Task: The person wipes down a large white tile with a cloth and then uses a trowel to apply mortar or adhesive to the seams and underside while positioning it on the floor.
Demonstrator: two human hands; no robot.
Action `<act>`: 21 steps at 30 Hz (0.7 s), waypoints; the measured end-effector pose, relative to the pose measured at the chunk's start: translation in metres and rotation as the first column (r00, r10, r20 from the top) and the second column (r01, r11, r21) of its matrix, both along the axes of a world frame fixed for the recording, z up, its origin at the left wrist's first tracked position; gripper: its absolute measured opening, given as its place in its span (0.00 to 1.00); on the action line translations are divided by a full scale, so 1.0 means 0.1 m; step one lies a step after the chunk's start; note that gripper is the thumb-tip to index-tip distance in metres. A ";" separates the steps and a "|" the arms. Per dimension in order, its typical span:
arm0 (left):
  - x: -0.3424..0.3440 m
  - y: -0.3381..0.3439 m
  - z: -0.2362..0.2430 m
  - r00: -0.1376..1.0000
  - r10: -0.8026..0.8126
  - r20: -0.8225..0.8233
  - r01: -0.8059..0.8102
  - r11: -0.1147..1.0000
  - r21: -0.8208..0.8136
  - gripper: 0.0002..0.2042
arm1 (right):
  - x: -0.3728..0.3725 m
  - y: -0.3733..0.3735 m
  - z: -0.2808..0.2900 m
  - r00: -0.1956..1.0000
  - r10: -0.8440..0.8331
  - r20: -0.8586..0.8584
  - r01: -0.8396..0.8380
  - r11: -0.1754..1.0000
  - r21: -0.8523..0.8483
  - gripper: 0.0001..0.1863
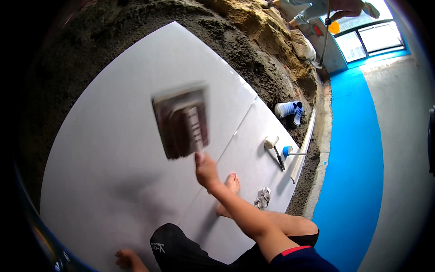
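Observation:
My right hand (206, 172) grips the handle of a square, metal-plated trowel (170, 127), blurred and raised above large white tiles (99, 118). At the lower left, my left hand (128, 257) holds nothing, its fingers apart and slightly bent. My bare foot (231, 183) rests on the tile, beside a crumpled grey cloth (263, 197). Farther right lie a white-headed mallet (272, 143) with a black handle and a blue-and-white mallet (287, 151) with a pale handle, near a long pale bar (302, 149).
Dark mortar (222, 54) and sandy material (272, 27) border the tiles, with blue-white shoes (287, 109) on the mortar. A co-worker (308, 9) holding a pole is at the top, near a sack (302, 45) and windows. A blue floor strip (353, 158) runs along the right.

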State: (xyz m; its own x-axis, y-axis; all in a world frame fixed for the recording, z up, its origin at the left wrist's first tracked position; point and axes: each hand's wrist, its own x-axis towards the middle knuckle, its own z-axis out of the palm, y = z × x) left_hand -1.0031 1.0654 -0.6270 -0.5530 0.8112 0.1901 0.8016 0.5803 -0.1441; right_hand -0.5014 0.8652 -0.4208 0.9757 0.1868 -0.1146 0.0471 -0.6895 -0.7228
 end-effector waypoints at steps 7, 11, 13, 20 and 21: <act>0.79 1.02 -0.43 0.987 -0.133 0.089 0.143 0.982 -0.123 0.29 | 0.10 0.28 -0.67 0.898 0.013 -0.441 -0.149 0.949 -0.276 0.40; 3.19 0.97 0.05 0.970 -0.195 0.145 0.199 0.980 -0.014 0.38 | 0.07 0.02 -0.72 0.883 0.078 -0.462 -0.161 0.977 -0.141 0.40; 3.63 1.01 0.16 0.963 -0.270 -0.006 0.270 0.962 0.039 0.42 | 0.00 0.08 -0.60 0.804 0.093 -0.587 -0.132 0.991 -0.025 0.39; 3.82 0.76 0.28 0.967 -0.239 0.086 0.248 0.961 -0.123 0.44 | 0.83 0.50 -0.25 0.901 0.088 -0.425 -0.133 0.988 -0.077 0.33; 3.82 0.77 0.27 0.964 -0.253 0.086 0.263 0.955 -0.135 0.43 | 1.07 0.68 0.00 0.906 0.083 -0.416 -0.093 0.996 -0.005 0.31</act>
